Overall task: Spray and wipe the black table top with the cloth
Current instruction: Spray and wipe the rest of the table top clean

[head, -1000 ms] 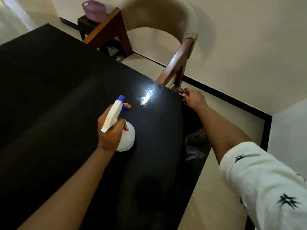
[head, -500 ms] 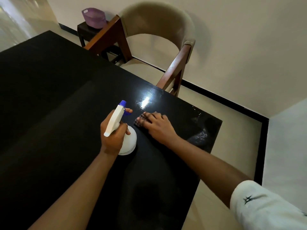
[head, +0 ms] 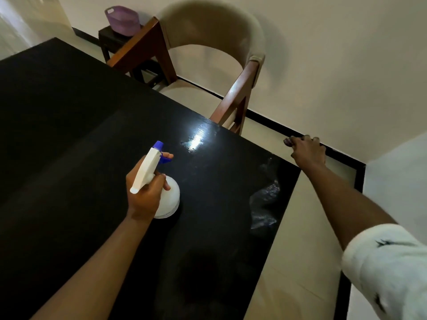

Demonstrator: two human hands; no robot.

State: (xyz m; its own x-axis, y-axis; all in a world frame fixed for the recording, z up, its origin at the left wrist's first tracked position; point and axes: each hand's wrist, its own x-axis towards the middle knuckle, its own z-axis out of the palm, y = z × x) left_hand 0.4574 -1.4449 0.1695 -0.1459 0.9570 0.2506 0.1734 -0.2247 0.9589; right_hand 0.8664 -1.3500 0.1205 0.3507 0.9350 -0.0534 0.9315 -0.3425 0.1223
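Observation:
The black table top (head: 69, 146) fills the left and middle of the view, with a bright glare spot near its far right corner. My left hand (head: 144, 192) grips a white spray bottle (head: 168, 199) with a blue nozzle, held upright over the table, one finger on the trigger. My right hand (head: 308, 152) is stretched out past the table's far right corner, above the floor. It is closed on a small dark cloth (head: 288, 141), of which only a bit shows beyond the fingers. Wet streaks (head: 265, 199) glisten near the table's right edge.
A beige upholstered chair with brown wooden arms (head: 235, 105) stands at the table's far edge. Behind it a dark side table carries a purple basket (head: 123, 19). Pale tiled floor (head: 300, 250) runs along the table's right side, with white walls and a black skirting.
My right hand with the cloth has swept from the table's middle, beside the bottle, out to the right past the far corner. My left hand and the bottle have stayed in place.

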